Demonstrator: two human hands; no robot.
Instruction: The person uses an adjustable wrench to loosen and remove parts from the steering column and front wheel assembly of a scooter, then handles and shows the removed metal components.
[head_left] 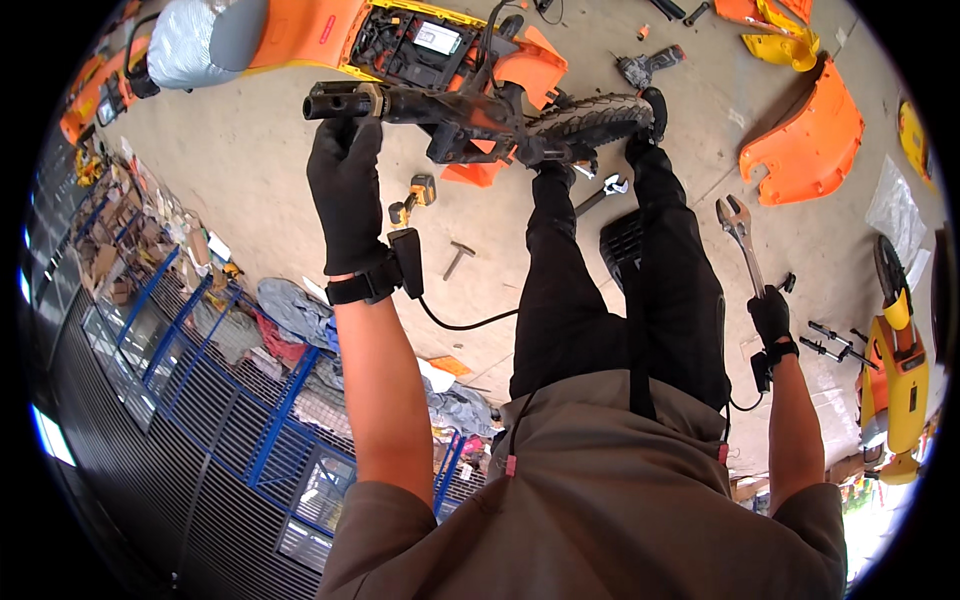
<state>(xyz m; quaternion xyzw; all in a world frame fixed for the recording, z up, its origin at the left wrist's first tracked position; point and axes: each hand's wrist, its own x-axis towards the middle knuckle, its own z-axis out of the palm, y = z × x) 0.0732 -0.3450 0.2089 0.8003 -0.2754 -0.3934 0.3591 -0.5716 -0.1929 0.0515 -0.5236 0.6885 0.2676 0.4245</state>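
My left hand, in a black glove, reaches up to the end of a black steering tube. Its fingers close at a metal ring nut around that tube; the fingertips are partly hidden. Below the tube a knobby tyre runs toward my feet, joined to an orange and yellow scooter body with its wiring exposed. Out to the right, my gloved right hand grips an open-end wrench by the handle, jaws pointing away from me and apart from the scooter.
On the concrete lie a yellow drill, a hammer, an adjustable wrench and a grey drill. An orange panel rests at right, near a yellow scooter. Blue-framed mesh cages stand at left.
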